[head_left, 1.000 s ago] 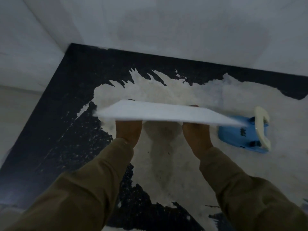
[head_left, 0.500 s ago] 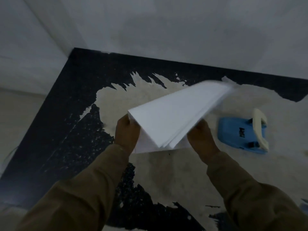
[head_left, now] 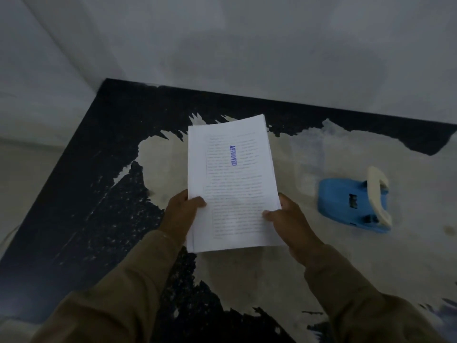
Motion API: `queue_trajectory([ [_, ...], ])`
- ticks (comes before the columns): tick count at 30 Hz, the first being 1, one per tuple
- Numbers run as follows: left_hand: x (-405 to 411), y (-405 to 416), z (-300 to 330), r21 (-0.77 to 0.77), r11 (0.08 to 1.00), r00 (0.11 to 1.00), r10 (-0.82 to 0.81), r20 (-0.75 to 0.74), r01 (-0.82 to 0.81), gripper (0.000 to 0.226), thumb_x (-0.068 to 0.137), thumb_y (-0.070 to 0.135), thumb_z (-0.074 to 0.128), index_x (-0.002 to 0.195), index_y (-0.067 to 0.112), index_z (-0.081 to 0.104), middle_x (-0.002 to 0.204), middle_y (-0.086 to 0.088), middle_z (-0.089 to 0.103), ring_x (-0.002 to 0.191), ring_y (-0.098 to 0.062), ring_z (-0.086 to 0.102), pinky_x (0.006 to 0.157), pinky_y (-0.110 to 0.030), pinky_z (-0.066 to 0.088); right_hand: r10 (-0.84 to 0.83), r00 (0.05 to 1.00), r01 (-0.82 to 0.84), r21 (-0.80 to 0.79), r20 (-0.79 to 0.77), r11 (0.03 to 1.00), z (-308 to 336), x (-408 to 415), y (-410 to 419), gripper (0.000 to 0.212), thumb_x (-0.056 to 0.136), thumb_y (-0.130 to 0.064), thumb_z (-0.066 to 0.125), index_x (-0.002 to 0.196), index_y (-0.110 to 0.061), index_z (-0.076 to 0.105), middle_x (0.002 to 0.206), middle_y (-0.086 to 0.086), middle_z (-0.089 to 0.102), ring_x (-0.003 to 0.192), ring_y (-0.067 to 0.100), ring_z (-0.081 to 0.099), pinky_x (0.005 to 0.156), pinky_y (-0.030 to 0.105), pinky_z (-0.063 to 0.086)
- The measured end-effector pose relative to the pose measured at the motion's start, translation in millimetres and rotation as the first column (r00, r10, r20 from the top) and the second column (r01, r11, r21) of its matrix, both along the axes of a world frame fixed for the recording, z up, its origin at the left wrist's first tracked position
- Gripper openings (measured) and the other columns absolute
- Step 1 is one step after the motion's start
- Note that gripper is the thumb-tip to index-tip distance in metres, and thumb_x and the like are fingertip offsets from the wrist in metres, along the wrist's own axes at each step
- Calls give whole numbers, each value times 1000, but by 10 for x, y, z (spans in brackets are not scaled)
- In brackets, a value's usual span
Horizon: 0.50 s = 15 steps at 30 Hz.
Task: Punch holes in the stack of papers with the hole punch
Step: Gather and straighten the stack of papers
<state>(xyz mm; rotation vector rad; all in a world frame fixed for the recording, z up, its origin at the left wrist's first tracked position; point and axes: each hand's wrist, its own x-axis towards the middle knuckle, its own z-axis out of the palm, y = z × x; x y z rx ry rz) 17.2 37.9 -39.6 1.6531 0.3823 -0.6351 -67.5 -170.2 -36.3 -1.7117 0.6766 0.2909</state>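
A white stack of papers (head_left: pixel 230 179) with printed text and a blue "APPROVED" stamp faces up, held above the table in portrait position. My left hand (head_left: pixel 181 214) grips its left edge near the bottom, thumb on top. My right hand (head_left: pixel 289 221) grips its right edge near the bottom, thumb on the page. The blue hole punch (head_left: pixel 346 201) with a cream handle rests on the table to the right of the papers, apart from both hands.
The table (head_left: pixel 321 268) has a worn top, black with large pale patches where the coating has peeled. A grey wall (head_left: pixel 247 45) runs along its far edge. The table's left edge drops to a light floor (head_left: pixel 22 169).
The stack was held edge-on and flat a second ago. Both hands have turned it, so its printed face now points up with the long side running away from me.
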Motion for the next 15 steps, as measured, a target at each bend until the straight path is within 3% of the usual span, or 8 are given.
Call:
queue_trajectory([
  [1,57,10,34,-28,1000,1000,11,-12,-11,13,89,13,60,95,20,70,98,-3,74,89,-24,67,73,-35,56,-8,1000,8,7,4,1000,13,0,-1,27,87,-16,54,98,-40,60,105,-18,66,96,3,60,69,19,43],
  [4,195,25,136,-95,994,997,44,-60,-50,25,93,28,58,110,10,65,115,-18,68,105,-38,63,95,-54,50,-18,1000,19,54,-9,998,23,-25,7,29,86,-15,56,94,-42,64,102,-18,69,94,5,64,71,22,45],
  [8,199,-29,149,-12,999,999,32,37,-32,26,96,17,53,118,13,66,117,-13,69,102,-33,65,93,-49,52,-64,997,68,116,-34,991,14,-44,17,17,91,-29,55,96,-37,69,98,-9,76,86,12,71,75,31,55],
  [11,102,-79,121,-38,999,999,21,44,-19,28,97,18,52,122,15,66,116,-8,70,104,-29,66,93,-46,53,-135,990,137,90,-30,986,51,38,-51,17,94,-36,52,99,-29,67,96,-3,75,89,19,71,82,40,57],
  [15,139,-125,55,24,1000,993,10,116,-13,23,96,20,54,116,14,65,110,-6,71,96,-24,67,85,-36,54,-60,997,65,96,-50,993,104,67,-48,23,96,-35,50,113,-28,65,108,-3,72,98,17,68,89,40,54],
])
